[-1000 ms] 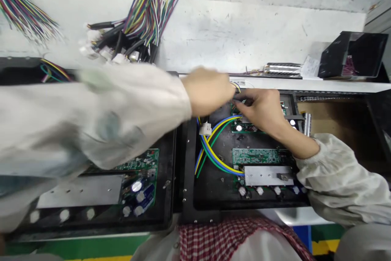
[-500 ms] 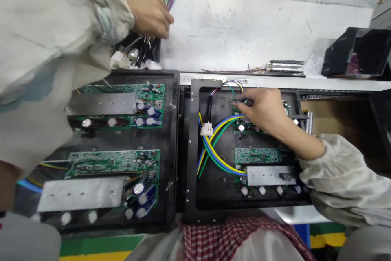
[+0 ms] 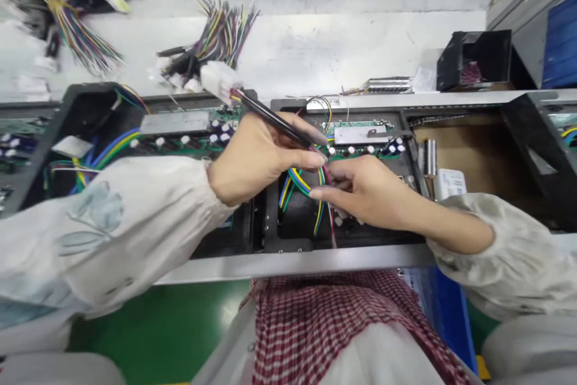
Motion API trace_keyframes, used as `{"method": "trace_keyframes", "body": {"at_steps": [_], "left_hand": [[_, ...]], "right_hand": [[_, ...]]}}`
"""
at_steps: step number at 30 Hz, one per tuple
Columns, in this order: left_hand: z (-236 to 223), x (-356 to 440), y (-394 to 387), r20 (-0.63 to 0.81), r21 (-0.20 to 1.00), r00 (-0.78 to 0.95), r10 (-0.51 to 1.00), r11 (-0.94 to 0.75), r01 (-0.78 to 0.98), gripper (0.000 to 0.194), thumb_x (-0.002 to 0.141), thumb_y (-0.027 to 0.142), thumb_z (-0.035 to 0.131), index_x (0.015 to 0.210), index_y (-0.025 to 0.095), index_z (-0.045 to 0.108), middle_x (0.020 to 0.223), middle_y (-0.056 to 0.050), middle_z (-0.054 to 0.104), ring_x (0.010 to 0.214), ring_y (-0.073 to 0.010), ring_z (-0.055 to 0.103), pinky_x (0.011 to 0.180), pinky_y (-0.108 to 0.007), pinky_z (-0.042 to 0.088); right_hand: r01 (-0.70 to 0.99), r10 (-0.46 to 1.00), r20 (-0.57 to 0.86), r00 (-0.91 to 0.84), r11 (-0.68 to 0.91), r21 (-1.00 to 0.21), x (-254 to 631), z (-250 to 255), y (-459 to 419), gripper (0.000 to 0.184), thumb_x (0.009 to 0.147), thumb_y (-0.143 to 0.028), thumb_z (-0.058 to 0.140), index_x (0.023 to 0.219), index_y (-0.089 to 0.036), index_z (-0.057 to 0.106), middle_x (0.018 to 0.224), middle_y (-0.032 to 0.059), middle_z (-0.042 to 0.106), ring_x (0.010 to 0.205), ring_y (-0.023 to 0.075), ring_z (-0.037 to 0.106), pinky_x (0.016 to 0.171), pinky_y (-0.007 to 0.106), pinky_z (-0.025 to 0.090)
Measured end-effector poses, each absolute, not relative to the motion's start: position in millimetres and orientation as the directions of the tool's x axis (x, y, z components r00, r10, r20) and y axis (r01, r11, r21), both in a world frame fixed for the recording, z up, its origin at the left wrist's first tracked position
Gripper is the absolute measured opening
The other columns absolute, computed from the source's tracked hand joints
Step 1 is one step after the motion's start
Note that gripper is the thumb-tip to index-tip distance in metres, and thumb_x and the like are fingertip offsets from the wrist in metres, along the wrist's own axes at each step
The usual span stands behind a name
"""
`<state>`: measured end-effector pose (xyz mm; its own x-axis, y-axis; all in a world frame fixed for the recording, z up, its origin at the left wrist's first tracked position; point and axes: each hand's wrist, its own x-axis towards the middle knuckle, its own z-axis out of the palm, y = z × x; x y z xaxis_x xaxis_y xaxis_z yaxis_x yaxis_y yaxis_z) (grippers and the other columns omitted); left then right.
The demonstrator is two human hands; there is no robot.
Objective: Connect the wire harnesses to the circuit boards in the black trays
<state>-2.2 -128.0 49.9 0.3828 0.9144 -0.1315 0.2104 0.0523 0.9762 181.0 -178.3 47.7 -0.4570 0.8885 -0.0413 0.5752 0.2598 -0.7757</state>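
Note:
My left hand [image 3: 256, 157] grips a wire harness [image 3: 265, 118]: a black sleeved cable ending in a white connector [image 3: 219, 81] that points up and left. Its loose coloured wires hang down between my hands. My right hand [image 3: 365, 193] pinches those coloured wire ends [image 3: 323, 193] over the black metal case [image 3: 288, 235] in front of me. Inside that case lie green circuit boards [image 3: 360, 133], a metal heat-sink plate and thick blue, yellow and green cables [image 3: 293, 184].
A second open case with boards [image 3: 180, 133] lies to the left. Bundles of coloured wire harnesses [image 3: 216, 42] lie on the white bench behind. A black bin [image 3: 478, 60] stands at the back right, beside a brown cardboard compartment [image 3: 478, 157]. Red checked cloth [image 3: 324, 325] is below.
My left hand reached up to the harness pile, took one harness and brought it down over the case. My right hand left the board and now pinches the harness wires.

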Motion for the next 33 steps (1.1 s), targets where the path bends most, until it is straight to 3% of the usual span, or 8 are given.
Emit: {"method": "trace_keyframes", "body": {"at_steps": [4, 9, 15, 18, 21, 25, 33], "left_hand": [[44, -7, -148, -0.105, 0.994, 0.403, 0.909, 0.079, 0.08, 0.015, 0.058, 0.013, 0.077, 0.065, 0.018, 0.065, 0.065, 0.001, 0.066, 0.062, -0.0121, 0.063, 0.063, -0.026, 0.053], [34, -10, -150, -0.184, 0.983, 0.459, 0.869, 0.155, 0.101, 0.015, 0.063, 0.011, 0.073, 0.068, 0.017, 0.06, 0.065, 0.001, 0.064, 0.061, -0.0123, 0.065, 0.063, -0.026, 0.056], [32, -13, -146, -0.237, 0.971, 0.366, 0.9, 0.203, 0.128, 0.017, 0.07, 0.007, 0.068, 0.07, 0.015, 0.053, 0.065, 0.001, 0.06, 0.064, -0.0153, 0.066, 0.066, -0.033, 0.059], [27, -15, -143, -0.222, 0.974, 0.36, 0.906, 0.192, 0.118, 0.017, 0.071, 0.009, 0.068, 0.072, 0.015, 0.052, 0.066, 0.0, 0.059, 0.065, -0.0144, 0.064, 0.066, -0.032, 0.059], [23, -15, -141, -0.223, 0.974, 0.381, 0.897, 0.193, 0.117, 0.018, 0.072, 0.01, 0.067, 0.073, 0.015, 0.05, 0.068, 0.001, 0.058, 0.069, -0.0134, 0.064, 0.068, -0.029, 0.059], [20, -13, -139, -0.233, 0.971, 0.385, 0.893, 0.195, 0.137, 0.019, 0.072, 0.008, 0.066, 0.073, 0.016, 0.049, 0.067, 0.002, 0.057, 0.069, -0.0125, 0.063, 0.067, -0.026, 0.058], [19, -4, -132, -0.231, 0.973, 0.374, 0.898, 0.214, 0.087, 0.024, 0.074, -0.005, 0.057, 0.067, 0.015, 0.046, 0.057, 0.005, 0.051, 0.049, -0.0069, 0.055, 0.048, -0.017, 0.052]], "right_hand": [[0.486, 0.9, -0.177, -0.398, 0.043, -0.873, 178, 35, -202, 0.034, 0.083, -0.03, 0.063, 0.054, -0.017, 0.052, 0.041, -0.0081, 0.048, 0.038, 0.0046, 0.039, 0.041, 0.02, 0.027], [0.469, 0.871, -0.269, -0.411, -0.051, -0.882, 189, 27, -207, 0.031, 0.087, -0.038, 0.057, 0.068, -0.015, 0.067, 0.044, -0.0053, 0.054, 0.036, 0.0059, 0.041, 0.038, 0.02, 0.029], [0.635, 0.86, -0.16, -0.484, 0.22, -0.74, 200, 24, -208, 0.013, 0.082, -0.026, 0.065, 0.074, -0.02, 0.074, 0.067, 0.0002, 0.069, 0.062, 0.0127, 0.062, 0.058, 0.023, 0.044], [0.734, 0.962, 0.018, -0.274, 0.221, -0.642, 197, 15, -209, 0.008, 0.079, -0.022, 0.068, 0.076, -0.021, 0.075, 0.077, 0.0032, 0.073, 0.07, 0.017, 0.066, 0.065, 0.028, 0.048], [0.811, 0.975, 0.184, -0.121, 0.204, -0.548, 189, -4, -205, 0.006, 0.077, -0.023, 0.07, 0.081, -0.021, 0.075, 0.082, 0.004, 0.074, 0.074, 0.0206, 0.068, 0.07, 0.032, 0.05], [0.848, 0.972, 0.217, -0.092, 0.19, -0.494, 184, -23, -201, 0.007, 0.077, -0.024, 0.069, 0.081, -0.02, 0.074, 0.082, 0.0044, 0.074, 0.076, 0.0217, 0.068, 0.07, 0.032, 0.049], [0.847, 0.966, 0.237, -0.104, 0.211, -0.487, 185, -25, -202, 0.006, 0.077, -0.024, 0.07, 0.078, -0.019, 0.073, 0.078, 0.0033, 0.074, 0.07, 0.0195, 0.067, 0.064, 0.028, 0.047]]}}
